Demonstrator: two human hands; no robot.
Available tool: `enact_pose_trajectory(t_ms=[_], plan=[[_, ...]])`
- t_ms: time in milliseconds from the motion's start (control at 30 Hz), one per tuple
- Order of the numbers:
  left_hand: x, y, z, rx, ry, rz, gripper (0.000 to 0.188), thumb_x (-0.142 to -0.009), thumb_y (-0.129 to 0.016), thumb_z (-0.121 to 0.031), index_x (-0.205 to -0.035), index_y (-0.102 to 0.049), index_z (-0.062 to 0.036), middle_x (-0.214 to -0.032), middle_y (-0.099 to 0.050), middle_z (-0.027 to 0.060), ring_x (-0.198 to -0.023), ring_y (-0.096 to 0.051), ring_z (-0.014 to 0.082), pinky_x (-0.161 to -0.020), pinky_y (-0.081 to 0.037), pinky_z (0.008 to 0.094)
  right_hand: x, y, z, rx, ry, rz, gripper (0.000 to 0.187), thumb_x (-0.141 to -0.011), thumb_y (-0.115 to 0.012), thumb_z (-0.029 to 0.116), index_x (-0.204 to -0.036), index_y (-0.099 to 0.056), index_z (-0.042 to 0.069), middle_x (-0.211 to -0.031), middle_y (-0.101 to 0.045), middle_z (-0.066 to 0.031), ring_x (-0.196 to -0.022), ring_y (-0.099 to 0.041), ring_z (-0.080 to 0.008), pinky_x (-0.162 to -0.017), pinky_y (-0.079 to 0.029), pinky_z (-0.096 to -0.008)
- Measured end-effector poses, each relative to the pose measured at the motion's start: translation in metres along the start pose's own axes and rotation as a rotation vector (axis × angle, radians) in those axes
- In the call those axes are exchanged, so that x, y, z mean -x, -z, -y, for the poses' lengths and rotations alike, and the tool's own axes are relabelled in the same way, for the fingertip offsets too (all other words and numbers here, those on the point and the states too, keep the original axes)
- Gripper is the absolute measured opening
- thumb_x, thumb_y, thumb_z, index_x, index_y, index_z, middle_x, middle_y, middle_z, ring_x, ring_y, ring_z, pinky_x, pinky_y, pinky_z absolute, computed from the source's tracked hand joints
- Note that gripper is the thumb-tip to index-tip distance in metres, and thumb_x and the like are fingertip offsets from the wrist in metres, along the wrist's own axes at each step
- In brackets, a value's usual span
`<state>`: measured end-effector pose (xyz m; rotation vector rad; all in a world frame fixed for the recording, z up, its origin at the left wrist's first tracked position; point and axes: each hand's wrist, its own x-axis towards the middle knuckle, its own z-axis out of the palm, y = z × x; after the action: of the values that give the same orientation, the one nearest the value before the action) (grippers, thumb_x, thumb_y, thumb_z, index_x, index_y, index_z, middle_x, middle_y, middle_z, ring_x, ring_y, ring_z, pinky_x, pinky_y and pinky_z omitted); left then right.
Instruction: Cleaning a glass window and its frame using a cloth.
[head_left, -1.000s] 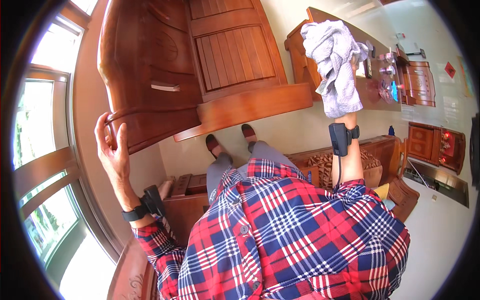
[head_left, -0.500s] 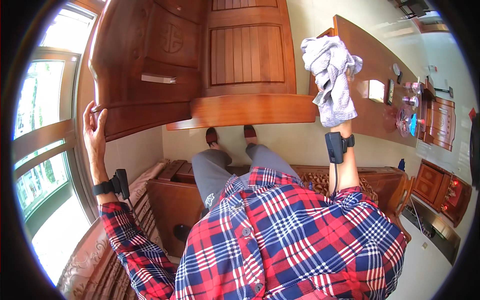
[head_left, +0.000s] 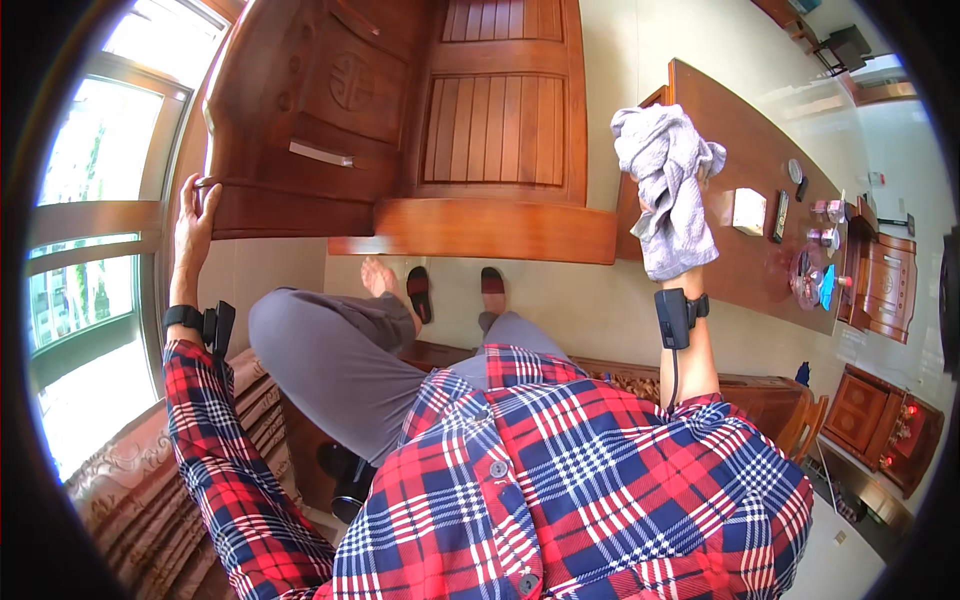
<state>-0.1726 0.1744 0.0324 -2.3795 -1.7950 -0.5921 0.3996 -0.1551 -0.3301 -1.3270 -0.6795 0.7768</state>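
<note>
A rumpled pale lavender cloth (head_left: pixel 668 170) is bunched over my right hand (head_left: pixel 704 172), which holds it out above the end of a long brown table. The cloth hides most of the fingers. At far left, my left hand (head_left: pixel 194 225) grips the outer corner of a carved reddish-brown wooden bench (head_left: pixel 506 135), thumb and fingers on either side of its edge. My bare left foot (head_left: pixel 380 277) is out of its slipper (head_left: pixel 419 295), close to the bench's front rail, with the left knee raised. The right foot stays in its dark slipper (head_left: pixel 493 290).
On the long table (head_left: pixel 740 130) are a white box (head_left: pixel 750 211), a dark remote (head_left: pixel 779 216) and a clear dish (head_left: pixel 806 280). A window (head_left: pixel 95 240) lies beyond my left arm. Behind my legs stands another carved wooden seat (head_left: pixel 745 402).
My left foot has come out of its slipper and the left knee has risen outward to the left. Both hands keep their holds; the whole view has shifted slightly.
</note>
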Motion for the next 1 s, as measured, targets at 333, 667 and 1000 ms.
enact_pose_trajectory(t_ms=[333,667,1000], plan=[[-0.039,-0.030,0.041,-0.049,0.027,0.021,0.077,-0.096,-0.050,-0.066,-0.155,-0.032,-0.0203,-0.140,-0.057,0.0230,-0.129,-0.054,0.0441,-0.106,-0.043,0.0485,0.001,-0.015,0.002,0.143,0.076,-0.066,0.060,-0.096,-0.067,0.026,-0.144,-0.045,0.000,-0.135,-0.059,-0.0109,-0.121,-0.054,-0.0231,-0.099,-0.048,-0.0367],[-0.056,-0.028,0.052,-0.005,-0.103,0.123,0.067,-0.099,-0.057,-0.053,-0.144,-0.038,-0.0068,-0.125,-0.063,0.0268,-0.117,-0.061,0.0446,-0.098,-0.047,0.0475,0.013,-0.013,0.007,0.282,0.091,-0.158,0.060,-0.094,-0.067,0.023,-0.145,-0.045,-0.001,-0.135,-0.060,-0.0123,-0.122,-0.055,-0.0255,-0.099,-0.048,-0.0387],[-0.008,-0.027,0.001,0.178,-0.136,0.209,0.089,-0.086,-0.078,-0.039,-0.155,-0.029,-0.0123,-0.141,-0.054,0.0237,-0.129,-0.054,0.0344,-0.107,-0.043,0.0453,-0.037,-0.032,0.042,0.797,0.057,-0.233,0.062,-0.092,-0.069,0.021,-0.146,-0.045,0.001,-0.132,-0.062,-0.0139,-0.121,-0.058,-0.0277,-0.097,-0.049,-0.0391]])
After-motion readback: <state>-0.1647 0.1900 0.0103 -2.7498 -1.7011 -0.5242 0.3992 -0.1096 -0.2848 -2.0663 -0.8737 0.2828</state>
